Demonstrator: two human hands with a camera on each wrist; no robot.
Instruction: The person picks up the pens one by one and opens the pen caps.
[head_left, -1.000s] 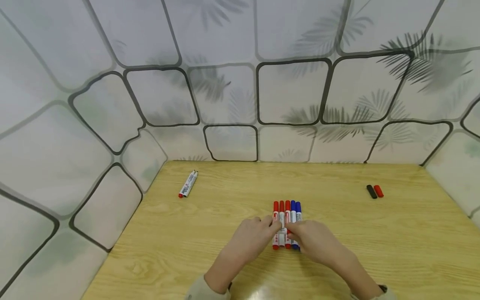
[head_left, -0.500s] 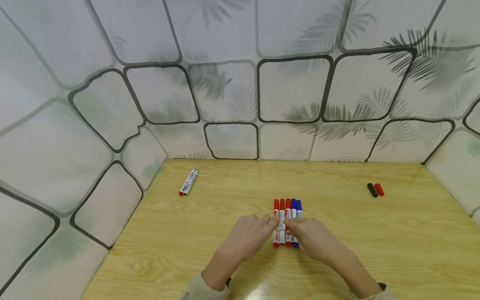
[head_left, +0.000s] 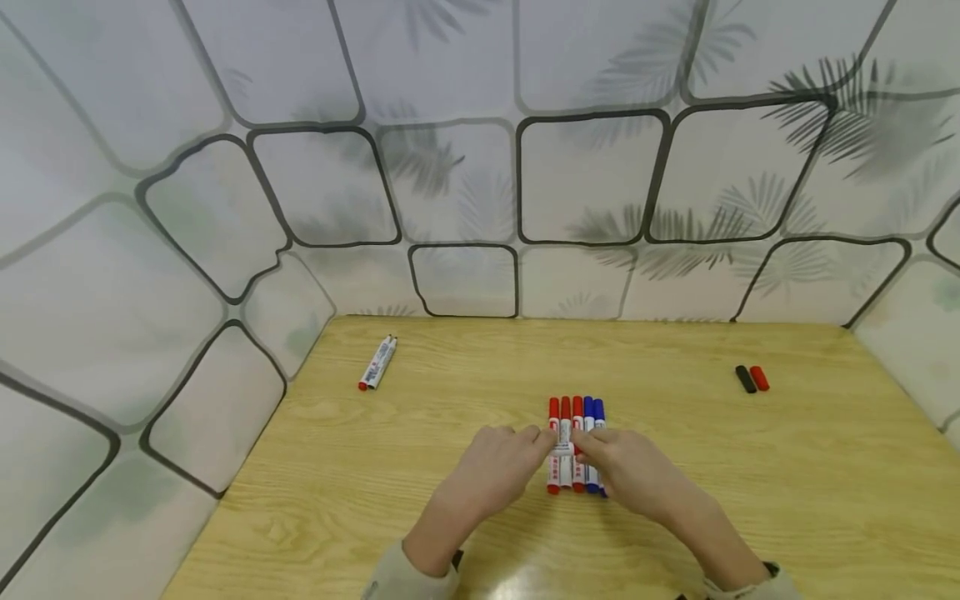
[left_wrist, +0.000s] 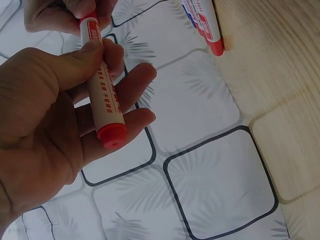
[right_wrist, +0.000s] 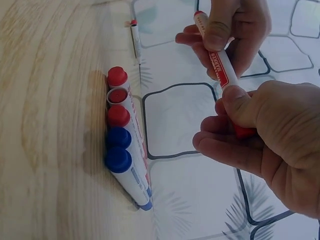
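Note:
Both hands hold one white-barrelled red marker (left_wrist: 104, 92) crosswise above a row of markers. My left hand (head_left: 498, 468) pinches its barrel between thumb and curled index finger, the other fingers looser beneath. At the other end, my right hand (head_left: 637, 471) grips around the red cap (right_wrist: 243, 131), thumb on top, as the right wrist view shows. Below lie three red markers (head_left: 554, 473) side by side, with two blue markers (head_left: 589, 408) to their right. The hands partly cover this row in the head view.
Two uncapped markers (head_left: 378, 362) lie together at the back left of the wooden table (head_left: 450, 375). A loose black cap (head_left: 746, 379) and a loose red cap (head_left: 759, 378) lie at the back right. Patterned panels (head_left: 592, 183) stand behind and at both sides.
The head view has shifted slightly. Both hands stay over the row with the marker between them; the right hand has moved slightly, showing more of the blue markers' lower ends.

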